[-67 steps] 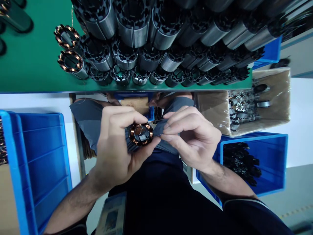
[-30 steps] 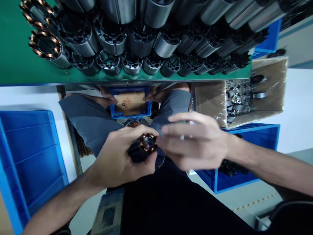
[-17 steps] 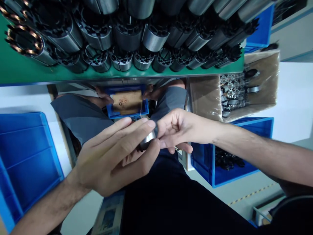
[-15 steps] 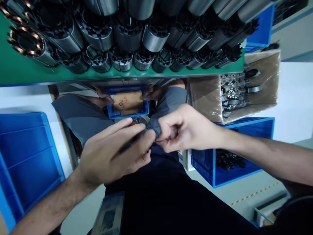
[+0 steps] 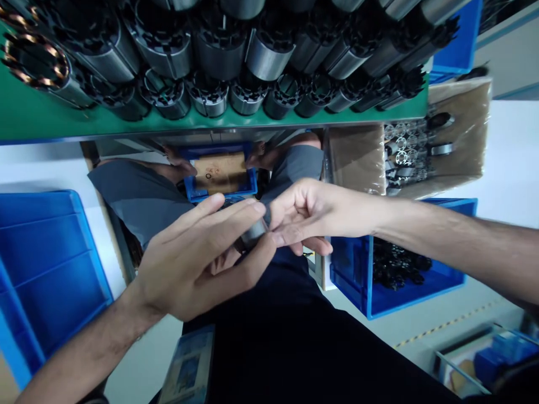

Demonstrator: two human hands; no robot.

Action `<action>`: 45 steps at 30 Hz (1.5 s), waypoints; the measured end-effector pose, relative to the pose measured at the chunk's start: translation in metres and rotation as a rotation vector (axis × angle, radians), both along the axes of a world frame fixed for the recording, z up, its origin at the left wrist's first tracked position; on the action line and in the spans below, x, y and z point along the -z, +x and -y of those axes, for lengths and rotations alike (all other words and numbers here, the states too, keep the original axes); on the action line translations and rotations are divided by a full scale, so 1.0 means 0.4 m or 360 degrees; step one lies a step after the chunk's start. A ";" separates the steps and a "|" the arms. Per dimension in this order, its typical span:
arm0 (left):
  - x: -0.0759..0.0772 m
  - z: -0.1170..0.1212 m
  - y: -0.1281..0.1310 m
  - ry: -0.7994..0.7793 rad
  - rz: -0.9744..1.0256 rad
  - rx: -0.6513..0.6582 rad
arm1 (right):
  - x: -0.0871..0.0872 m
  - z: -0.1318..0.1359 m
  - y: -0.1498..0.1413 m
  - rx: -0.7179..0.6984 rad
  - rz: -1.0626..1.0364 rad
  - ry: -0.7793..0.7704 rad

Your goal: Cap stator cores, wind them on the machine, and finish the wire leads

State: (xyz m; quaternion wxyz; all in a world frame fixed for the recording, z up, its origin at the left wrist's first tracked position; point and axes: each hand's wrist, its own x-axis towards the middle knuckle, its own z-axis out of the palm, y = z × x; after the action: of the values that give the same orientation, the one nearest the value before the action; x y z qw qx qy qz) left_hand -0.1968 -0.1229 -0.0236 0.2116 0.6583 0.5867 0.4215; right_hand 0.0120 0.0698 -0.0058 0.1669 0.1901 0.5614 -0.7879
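My left hand (image 5: 202,252) is curled around a grey metal cylinder (image 5: 254,231), which looks like a motor stator. Most of it is hidden behind the fingers. At the cylinder's right end, my right hand (image 5: 305,216) has thumb and forefinger pinched together, close to the left thumb tip. What lies in that pinch is too small or too covered to make out. Both hands are above my lap, in front of the bench edge.
Rows of stators (image 5: 269,56) stand on the green bench top (image 5: 202,124). A plastic-lined carton (image 5: 357,160) with metal rings is at right, above a blue crate (image 5: 349,275) of black parts. Another blue crate (image 5: 50,269) is at left. A blue bin (image 5: 191,191) with cardboard lies between the feet.
My left hand has turned, so the cylinder's grey side shows where a dark part showed before. My right hand's lower fingers have loosened while its pinch stays by the left thumb.
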 end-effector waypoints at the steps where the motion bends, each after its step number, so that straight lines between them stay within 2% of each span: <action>1: -0.003 -0.004 -0.004 0.0026 -0.0087 0.0039 | -0.008 0.009 -0.003 0.0038 -0.0117 0.0244; 3: -0.008 -0.010 -0.015 -0.0038 -0.0101 0.0093 | -0.036 0.012 -0.006 0.0082 -0.0309 0.0685; 4: -0.010 -0.011 -0.021 -0.0180 0.0000 0.0099 | -0.052 0.005 -0.005 0.0098 -0.0370 0.0857; 6: -0.009 -0.009 -0.031 -0.0377 0.0177 0.0072 | -0.075 -0.021 0.002 0.0120 -0.0436 0.1083; 7: -0.007 -0.006 -0.034 -0.0337 0.0174 0.0050 | -0.080 -0.036 0.006 0.0157 -0.0433 0.1144; 8: -0.002 -0.002 -0.035 -0.0220 0.0118 0.0008 | -0.080 -0.050 0.011 0.0196 -0.0389 0.1117; 9: 0.004 0.002 -0.035 -0.0082 0.0032 -0.0034 | -0.075 -0.060 0.013 0.0227 -0.0302 0.0974; 12: 0.025 0.009 -0.025 0.0274 -0.0210 -0.0094 | -0.043 -0.056 0.008 0.0132 0.0093 0.0163; 13: 0.031 0.008 -0.020 0.0355 -0.0271 -0.0112 | -0.033 -0.044 0.002 0.0066 0.0174 -0.0035; 14: 0.035 0.006 -0.016 0.0407 -0.0335 -0.0110 | -0.027 -0.031 -0.004 0.0040 0.0190 -0.0119; 15: 0.037 0.005 -0.013 0.0434 -0.0396 -0.0097 | -0.025 -0.018 -0.010 0.0047 0.0142 -0.0062; 17: 0.031 0.007 -0.015 0.0374 -0.0434 -0.0071 | -0.037 -0.001 -0.015 0.0121 -0.0130 0.0419; 19: 0.014 0.022 -0.032 0.0137 -0.0321 -0.0077 | -0.064 -0.003 -0.004 0.0141 -0.0408 0.1052; 20: 0.003 0.034 -0.047 0.0004 -0.0212 -0.0133 | -0.077 -0.011 0.007 0.0146 -0.0483 0.1285; 21: -0.009 0.048 -0.069 -0.0092 -0.0113 -0.0228 | -0.086 -0.021 0.021 0.0175 -0.0507 0.1432; 23: -0.033 0.074 -0.127 -0.0119 -0.0056 -0.0499 | -0.085 -0.044 0.051 0.0347 -0.0460 0.1533; 26: -0.056 0.078 -0.243 0.0071 -0.0302 -0.0977 | -0.039 -0.050 0.070 0.0525 -0.0340 0.1512; 29: -0.049 0.016 -0.354 0.0133 -0.0661 -0.1231 | 0.018 -0.009 0.051 0.0363 -0.0243 0.1363; 33: -0.008 -0.094 -0.422 0.0090 -0.0916 -0.1254 | 0.060 0.059 0.029 0.0016 -0.0207 0.1120; 35: 0.006 -0.110 -0.430 0.0077 -0.0906 -0.1271 | 0.073 0.075 0.044 -0.0095 -0.0133 0.1051; 38: 0.014 -0.074 -0.461 0.0187 -0.0884 -0.1481 | 0.100 0.083 0.095 -0.0130 0.0040 0.1008; 40: 0.018 -0.041 -0.506 0.0160 -0.0904 -0.1606 | 0.124 0.089 0.127 -0.0103 0.0143 0.1009; 43: 0.033 -0.022 -0.586 0.0014 -0.0901 -0.1549 | 0.152 0.106 0.140 -0.0020 0.0206 0.1023; 45: 0.040 -0.028 -0.623 -0.0013 -0.0873 -0.1506 | 0.154 0.118 0.121 -0.0031 0.0174 0.0990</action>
State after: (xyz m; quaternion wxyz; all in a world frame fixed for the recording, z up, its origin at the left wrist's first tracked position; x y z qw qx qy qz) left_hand -0.4461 -0.1118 -0.0398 -0.1593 0.4074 0.8542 0.2812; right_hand 0.0606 0.0228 -0.0672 0.1383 0.2687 0.7675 -0.5654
